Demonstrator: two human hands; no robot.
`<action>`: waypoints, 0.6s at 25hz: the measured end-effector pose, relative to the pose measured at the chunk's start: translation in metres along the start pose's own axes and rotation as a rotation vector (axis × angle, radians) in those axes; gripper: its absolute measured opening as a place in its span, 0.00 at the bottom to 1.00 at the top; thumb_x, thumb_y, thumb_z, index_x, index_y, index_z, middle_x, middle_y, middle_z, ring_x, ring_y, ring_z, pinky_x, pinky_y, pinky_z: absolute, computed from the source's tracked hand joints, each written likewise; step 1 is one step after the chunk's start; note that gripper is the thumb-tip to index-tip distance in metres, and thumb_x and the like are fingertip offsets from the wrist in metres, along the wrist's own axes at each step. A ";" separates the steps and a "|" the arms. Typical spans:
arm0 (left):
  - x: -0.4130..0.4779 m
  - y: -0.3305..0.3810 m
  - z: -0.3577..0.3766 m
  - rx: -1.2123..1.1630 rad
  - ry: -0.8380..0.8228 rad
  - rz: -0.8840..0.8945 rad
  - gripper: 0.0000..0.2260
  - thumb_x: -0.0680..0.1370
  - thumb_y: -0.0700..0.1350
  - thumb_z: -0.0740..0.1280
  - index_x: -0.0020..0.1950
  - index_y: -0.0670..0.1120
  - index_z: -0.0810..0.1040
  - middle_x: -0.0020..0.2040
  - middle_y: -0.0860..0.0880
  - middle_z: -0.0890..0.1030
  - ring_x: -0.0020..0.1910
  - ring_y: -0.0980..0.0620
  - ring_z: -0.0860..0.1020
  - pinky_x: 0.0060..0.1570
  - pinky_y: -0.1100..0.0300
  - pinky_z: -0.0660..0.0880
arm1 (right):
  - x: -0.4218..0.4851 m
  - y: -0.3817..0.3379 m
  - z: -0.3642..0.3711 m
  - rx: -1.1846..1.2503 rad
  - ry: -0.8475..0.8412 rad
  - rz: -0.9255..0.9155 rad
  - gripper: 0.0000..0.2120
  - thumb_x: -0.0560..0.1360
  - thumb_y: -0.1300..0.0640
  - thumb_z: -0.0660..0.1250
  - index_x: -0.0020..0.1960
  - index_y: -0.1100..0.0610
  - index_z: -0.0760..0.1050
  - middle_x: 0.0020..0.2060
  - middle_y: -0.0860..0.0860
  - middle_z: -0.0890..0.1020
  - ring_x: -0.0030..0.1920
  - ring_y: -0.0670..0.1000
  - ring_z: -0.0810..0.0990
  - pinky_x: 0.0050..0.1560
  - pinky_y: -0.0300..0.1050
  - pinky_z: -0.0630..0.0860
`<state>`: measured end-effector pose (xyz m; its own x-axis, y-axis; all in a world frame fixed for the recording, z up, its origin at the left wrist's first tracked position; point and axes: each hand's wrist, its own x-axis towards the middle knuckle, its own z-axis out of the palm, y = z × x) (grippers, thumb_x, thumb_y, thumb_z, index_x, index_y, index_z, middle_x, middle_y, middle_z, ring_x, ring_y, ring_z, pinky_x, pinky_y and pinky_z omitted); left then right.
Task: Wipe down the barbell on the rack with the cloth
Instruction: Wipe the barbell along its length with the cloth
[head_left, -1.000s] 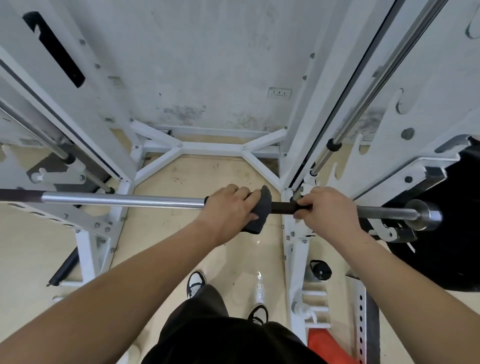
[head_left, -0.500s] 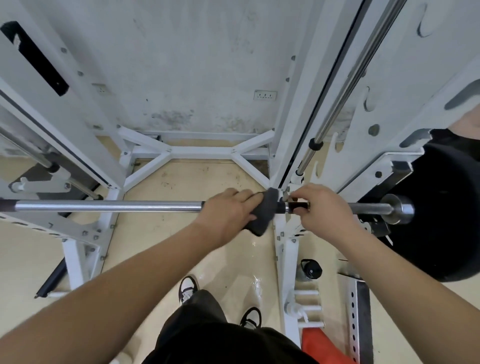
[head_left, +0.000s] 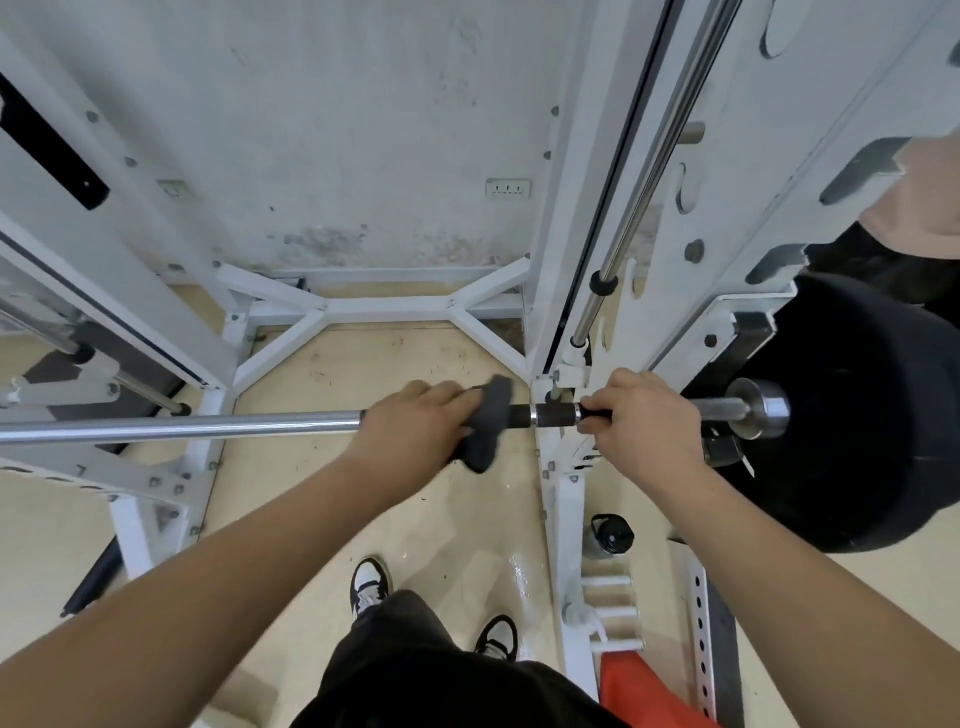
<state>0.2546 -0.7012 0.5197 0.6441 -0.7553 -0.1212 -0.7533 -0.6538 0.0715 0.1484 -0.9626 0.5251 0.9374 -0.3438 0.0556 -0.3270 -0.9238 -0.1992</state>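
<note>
Rack (head_left: 558, 499) uprights in white steel stand behind and below both your grips, carrying the barbell (head_left: 182, 427), which runs level from far left, past your left hand (head_left: 410, 428), to the black plate (head_left: 857, 415) right of your right hand (head_left: 641, 428). Your left grip is wrapped round the bar, holding the dark cloth (head_left: 488, 426) against it. Your right grip is closed on the bar just right of the upright, near the cloth but apart.

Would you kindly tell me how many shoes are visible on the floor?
2. One black-and-white sneaker is on the beige floor left of the dark trouser leg; the other is right of it, partly hidden.
</note>
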 end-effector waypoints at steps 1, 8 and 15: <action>-0.010 -0.014 0.002 0.041 0.037 -0.138 0.19 0.84 0.57 0.52 0.68 0.53 0.74 0.59 0.53 0.80 0.55 0.46 0.77 0.50 0.52 0.77 | -0.002 0.000 0.003 0.021 0.030 0.003 0.07 0.71 0.52 0.79 0.49 0.48 0.88 0.39 0.47 0.80 0.46 0.54 0.78 0.35 0.44 0.69; 0.028 0.072 0.009 -0.037 0.123 -0.097 0.14 0.84 0.52 0.56 0.62 0.49 0.77 0.54 0.50 0.82 0.51 0.43 0.77 0.52 0.48 0.75 | 0.000 0.005 0.010 0.044 0.076 -0.047 0.09 0.66 0.54 0.83 0.46 0.49 0.89 0.36 0.46 0.79 0.42 0.55 0.78 0.33 0.43 0.70; 0.014 0.021 -0.010 0.036 0.063 -0.271 0.13 0.84 0.51 0.54 0.55 0.49 0.77 0.51 0.50 0.82 0.50 0.45 0.78 0.45 0.55 0.70 | 0.000 0.003 0.009 0.049 0.038 0.017 0.09 0.69 0.52 0.81 0.49 0.46 0.89 0.38 0.45 0.78 0.45 0.53 0.77 0.36 0.43 0.69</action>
<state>0.2491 -0.7265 0.5292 0.8290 -0.5550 -0.0692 -0.5557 -0.8313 0.0098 0.1484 -0.9633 0.5153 0.9262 -0.3663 0.0889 -0.3356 -0.9088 -0.2480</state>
